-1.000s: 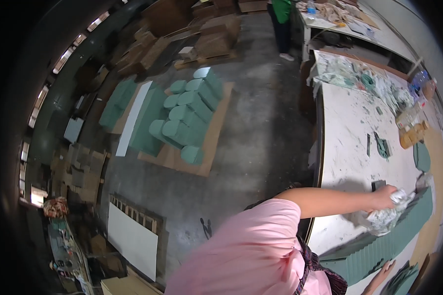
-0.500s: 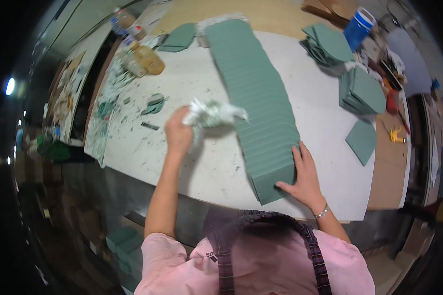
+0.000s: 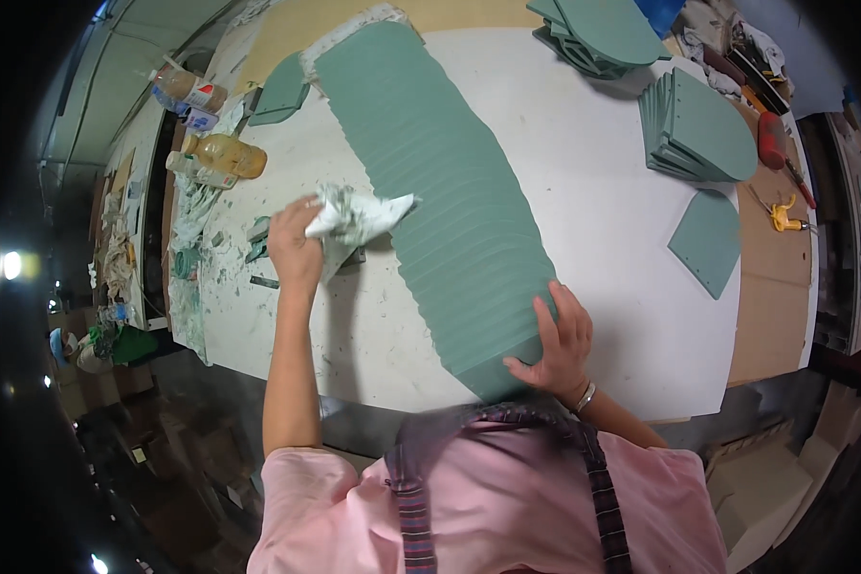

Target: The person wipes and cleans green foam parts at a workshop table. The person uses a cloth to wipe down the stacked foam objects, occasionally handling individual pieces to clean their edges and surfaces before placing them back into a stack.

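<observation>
A crumpled white rag (image 3: 346, 216) with green stains is bunched in my left hand (image 3: 296, 245), whose fingers are closed on it. The rag's loose tip reaches over the left edge of a long row of overlapping green sheets (image 3: 459, 201). That row slants from the far left of the table toward me, its pieces fanned like shingles. At its near end my right hand (image 3: 557, 342) rests with fingers spread, the fingertips along the right edge and the thumb on the nearest sheet's face.
Stacks of rounded green pieces (image 3: 695, 129) stand at the right, with a single piece (image 3: 708, 242) nearer me. A yellow tool (image 3: 785, 214) and a red-handled tool (image 3: 773, 142) lie beyond. Bottles (image 3: 228, 156) and green scraps occupy the left of the white table (image 3: 631, 316).
The view has shifted, so the row appears farther left and more slanted. My left hand still holds the rag beside the row's left edge. My right hand stays at the near end.
</observation>
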The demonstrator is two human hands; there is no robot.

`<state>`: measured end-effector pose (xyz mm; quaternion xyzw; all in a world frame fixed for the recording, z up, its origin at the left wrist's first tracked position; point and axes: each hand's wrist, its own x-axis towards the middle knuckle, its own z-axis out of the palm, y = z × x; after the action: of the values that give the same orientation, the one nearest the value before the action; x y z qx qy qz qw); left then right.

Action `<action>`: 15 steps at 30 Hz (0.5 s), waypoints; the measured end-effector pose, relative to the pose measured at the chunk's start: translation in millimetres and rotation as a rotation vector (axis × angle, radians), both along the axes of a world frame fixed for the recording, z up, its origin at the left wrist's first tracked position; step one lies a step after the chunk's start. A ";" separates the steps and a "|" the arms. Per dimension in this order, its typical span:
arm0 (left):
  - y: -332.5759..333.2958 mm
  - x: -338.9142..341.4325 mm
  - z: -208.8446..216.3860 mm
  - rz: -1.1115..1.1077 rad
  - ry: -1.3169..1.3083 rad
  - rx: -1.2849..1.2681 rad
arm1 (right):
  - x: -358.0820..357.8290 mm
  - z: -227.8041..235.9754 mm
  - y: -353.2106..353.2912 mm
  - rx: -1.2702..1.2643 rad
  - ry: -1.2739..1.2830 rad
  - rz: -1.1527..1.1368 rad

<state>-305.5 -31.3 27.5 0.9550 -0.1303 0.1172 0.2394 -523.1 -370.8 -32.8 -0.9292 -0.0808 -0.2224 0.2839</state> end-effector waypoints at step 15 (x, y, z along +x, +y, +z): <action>-11.4 -116.4 6.7 -0.121 0.305 -0.139 | 0.9 -8.1 1.1 0.026 0.002 -0.004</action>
<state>-422.0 -42.7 34.2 0.9332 -0.1411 -0.0348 0.3285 -522.2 -369.7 -40.9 -0.9258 -0.0758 -0.2233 0.2954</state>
